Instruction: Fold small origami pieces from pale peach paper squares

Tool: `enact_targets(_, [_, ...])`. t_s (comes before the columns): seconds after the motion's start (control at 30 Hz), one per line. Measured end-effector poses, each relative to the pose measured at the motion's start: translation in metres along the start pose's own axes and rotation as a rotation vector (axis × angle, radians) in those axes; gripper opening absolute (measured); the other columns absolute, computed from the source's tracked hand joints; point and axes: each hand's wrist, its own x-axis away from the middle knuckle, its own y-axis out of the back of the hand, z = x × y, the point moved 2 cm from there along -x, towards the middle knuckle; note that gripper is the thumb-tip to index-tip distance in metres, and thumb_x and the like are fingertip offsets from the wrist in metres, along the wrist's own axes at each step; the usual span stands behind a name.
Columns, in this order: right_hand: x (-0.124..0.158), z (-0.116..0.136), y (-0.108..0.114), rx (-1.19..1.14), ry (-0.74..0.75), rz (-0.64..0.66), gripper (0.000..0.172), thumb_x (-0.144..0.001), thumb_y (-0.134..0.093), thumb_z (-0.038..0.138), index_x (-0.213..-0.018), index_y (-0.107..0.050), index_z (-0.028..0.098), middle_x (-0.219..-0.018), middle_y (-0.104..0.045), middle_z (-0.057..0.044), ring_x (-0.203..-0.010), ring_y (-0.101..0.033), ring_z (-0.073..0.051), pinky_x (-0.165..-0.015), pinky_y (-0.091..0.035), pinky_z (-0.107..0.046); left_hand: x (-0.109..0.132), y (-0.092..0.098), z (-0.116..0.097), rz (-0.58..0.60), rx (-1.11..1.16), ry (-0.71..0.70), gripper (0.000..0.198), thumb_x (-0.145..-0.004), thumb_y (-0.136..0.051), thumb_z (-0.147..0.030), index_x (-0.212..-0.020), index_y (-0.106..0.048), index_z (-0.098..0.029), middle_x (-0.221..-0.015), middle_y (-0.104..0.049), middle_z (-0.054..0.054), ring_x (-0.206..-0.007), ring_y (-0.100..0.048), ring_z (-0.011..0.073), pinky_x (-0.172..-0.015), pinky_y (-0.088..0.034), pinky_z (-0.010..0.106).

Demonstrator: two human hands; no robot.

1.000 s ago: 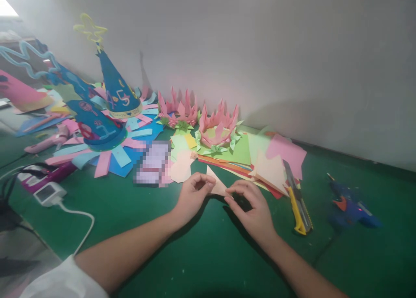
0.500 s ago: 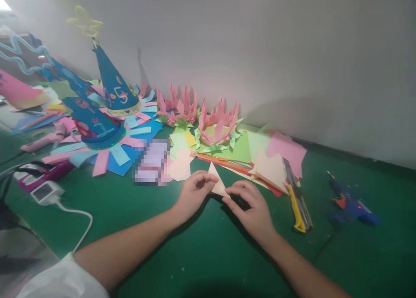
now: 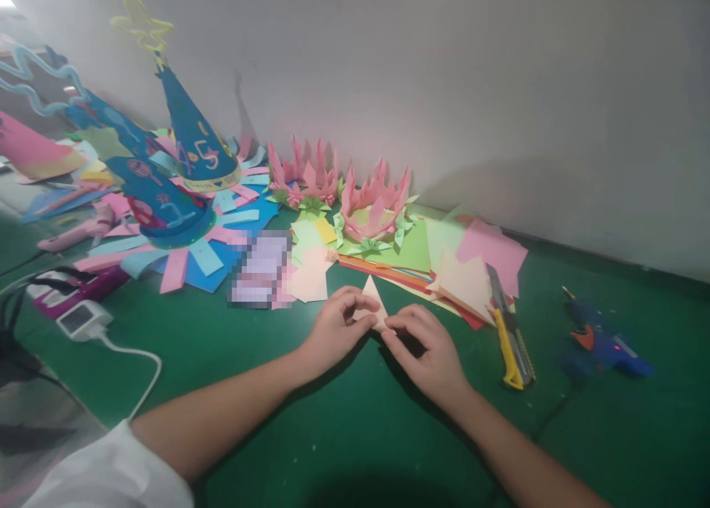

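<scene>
A small pale-pink folded paper triangle [image 3: 371, 295] is held between my two hands, its tip pointing away from me. My left hand [image 3: 341, 327] pinches its left side, with the fingers laid over the front. At the lower right corner, my right hand [image 3: 424, 349] closes thumb and fingertips on the paper. Part of the triangle is hidden behind the fingers. Just beyond it are loose pale-pink sheets [image 3: 310, 275] and a pink paper crown [image 3: 374, 223] standing on a stack of coloured paper [image 3: 413, 249].
A yellow utility knife [image 3: 510, 345] and a blue glue gun [image 3: 604, 345] lie to the right. At left are blue cone hats [image 3: 194, 131], a purple power strip [image 3: 78, 290] with a white charger [image 3: 83, 321], and a blurred-out phone-like object [image 3: 260, 268]. A wall rises behind.
My left hand has shifted slightly right, closer to my right hand. The paper triangle now stands more upright between them. The whole view has moved a little.
</scene>
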Motion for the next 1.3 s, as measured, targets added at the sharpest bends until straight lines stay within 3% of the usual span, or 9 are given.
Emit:
enact_targets(0.4, [0.0002, -0.004, -0.0017, 0.006, -0.005, -0.007, 0.007, -0.085, -0.055, 0.022, -0.083, -0.062, 0.021, -0.073, -0.055, -0.002, -0.072, -0.053, -0.017, -0.064, -0.042, -0.03, -0.0001, -0.0028, 0.0012, 0.038, -0.06, -0.042, 0.018, -0.076, -0.055, -0.011, -0.092, -0.061, -0.015, -0.097, -0.049, 0.006, -0.088, -0.054, 0.0143, -0.067, -0.048, 0.024])
enact_targets(0.93, [-0.0014, -0.0061, -0.0026, -0.004, -0.08, 0.006, 0.016, -0.087, -0.054, 0.028, -0.076, -0.064, 0.021, -0.071, -0.058, -0.003, -0.07, -0.054, -0.017, -0.062, -0.042, -0.029, 0.0033, -0.0069, 0.0, 0.102, -0.054, -0.067, 0.021, -0.076, -0.053, -0.01, -0.095, -0.06, -0.015, -0.099, -0.047, 0.006, -0.088, -0.056, 0.0138, -0.07, -0.052, 0.025])
enact_targets(1.3, [-0.0006, -0.0059, -0.0029, -0.021, -0.074, 0.015, 0.012, -0.085, -0.056, 0.025, -0.077, -0.064, 0.021, -0.07, -0.057, -0.002, -0.069, -0.054, -0.017, -0.063, -0.042, -0.028, 0.0001, -0.0035, 0.0006, 0.036, -0.02, -0.023, 0.012, -0.079, -0.055, -0.018, -0.087, -0.063, -0.016, -0.091, -0.057, 0.006, -0.087, -0.056, 0.0157, -0.076, -0.047, 0.029])
